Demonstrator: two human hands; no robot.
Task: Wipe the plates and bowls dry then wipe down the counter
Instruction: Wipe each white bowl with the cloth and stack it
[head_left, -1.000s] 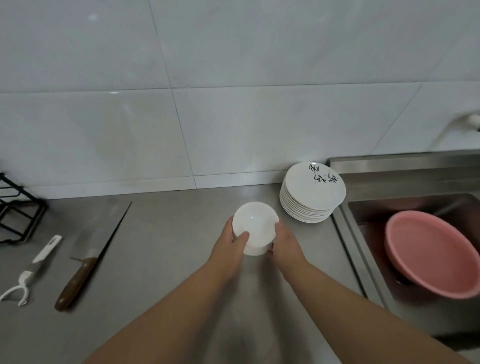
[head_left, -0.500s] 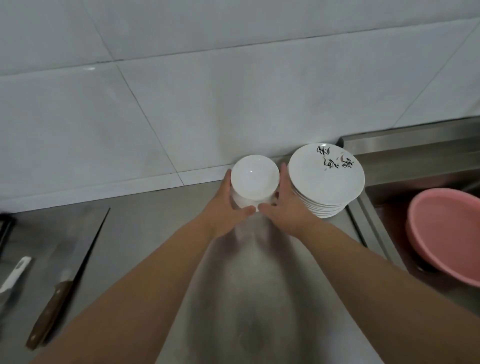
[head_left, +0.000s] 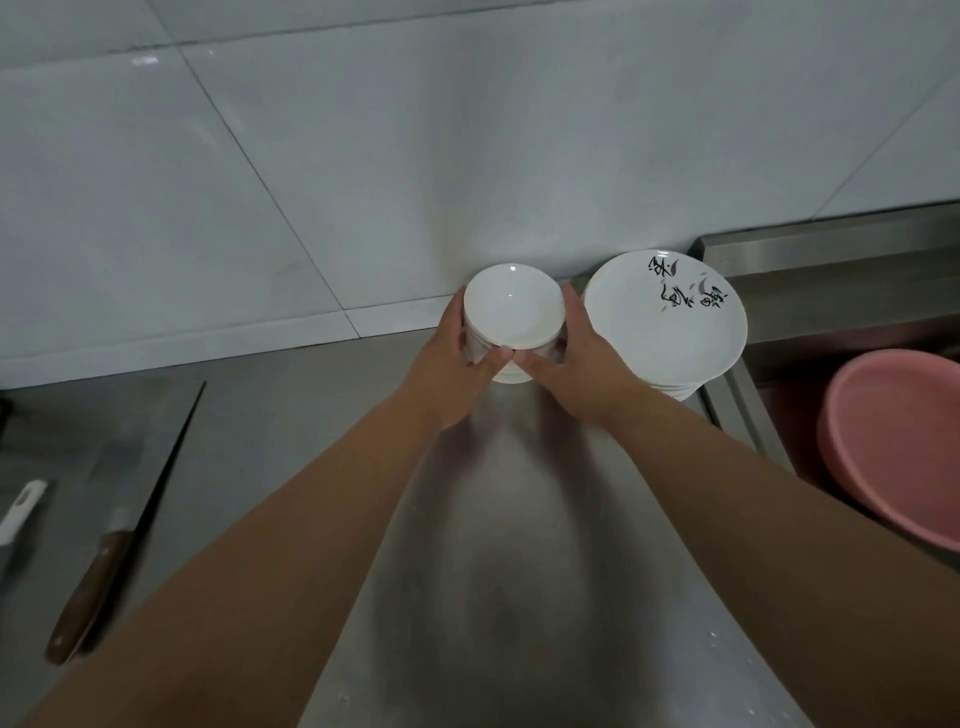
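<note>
A stack of small white bowls (head_left: 511, 306) stands at the back of the steel counter (head_left: 493, 545), close to the tiled wall. My left hand (head_left: 457, 358) grips its left side and my right hand (head_left: 576, 364) grips its right side, thumbs meeting at the front. Just to the right sits a stack of white plates (head_left: 667, 325); the top plate bears black brush writing. My right hand lies between the bowls and the plates. No cloth is in view.
A wooden-handled knife (head_left: 119, 525) lies on the counter at the left, with a white peeler (head_left: 21, 512) beside it at the frame edge. A pink basin (head_left: 898, 447) sits in the steel sink (head_left: 831, 291) on the right.
Both hands have carried the bowl stack away from me toward the wall, ending beside the plate stack. The camera has tilted and shifted with the reach.
</note>
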